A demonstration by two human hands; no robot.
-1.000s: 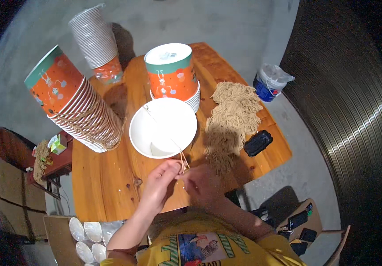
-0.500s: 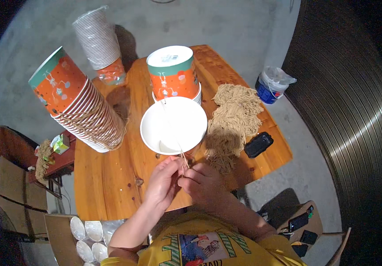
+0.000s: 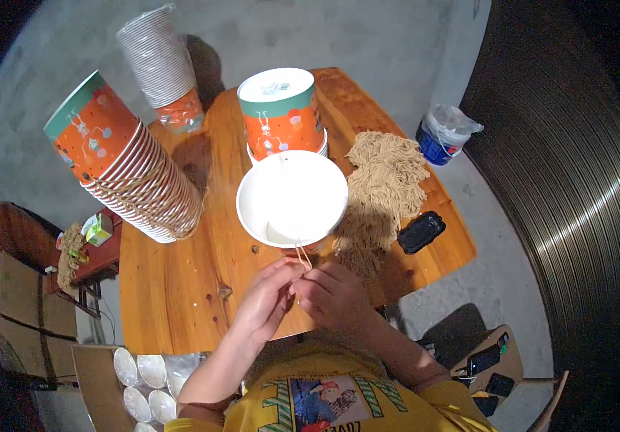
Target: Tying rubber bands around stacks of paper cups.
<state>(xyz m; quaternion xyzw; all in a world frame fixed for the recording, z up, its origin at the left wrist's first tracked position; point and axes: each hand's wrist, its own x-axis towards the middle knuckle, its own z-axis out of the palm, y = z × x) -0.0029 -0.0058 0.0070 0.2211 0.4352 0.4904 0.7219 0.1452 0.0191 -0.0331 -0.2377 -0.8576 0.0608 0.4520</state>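
A white paper bucket [image 3: 292,201] lies tipped toward me, its round mouth facing up and its inside bright under the light. Pale string [image 3: 301,253] runs from the near rim of this bucket down to my fingers, looking like a narrow loop. My left hand [image 3: 263,297] pinches the string between thumb and forefinger. Right beside it, my right hand [image 3: 333,294] is closed with its fingertips at the same string. The exact ends of the string are hidden between the fingers. Behind the bucket stands an upside-down orange and green paper bucket [image 3: 284,126] on a stack.
A leaning stack of paper buckets [image 3: 144,180] with strings hanging over it stands left on the wooden table [image 3: 173,302]. A wrapped bucket stack [image 3: 155,61] is behind. Right lie a heap of tan strings [image 3: 385,180] and a black tray [image 3: 421,232]. A pail [image 3: 443,135] stands beyond.
The white bucket has shifted slightly to the right. Its string now shows as a loop closer to the rim, and both hands stay together at it.
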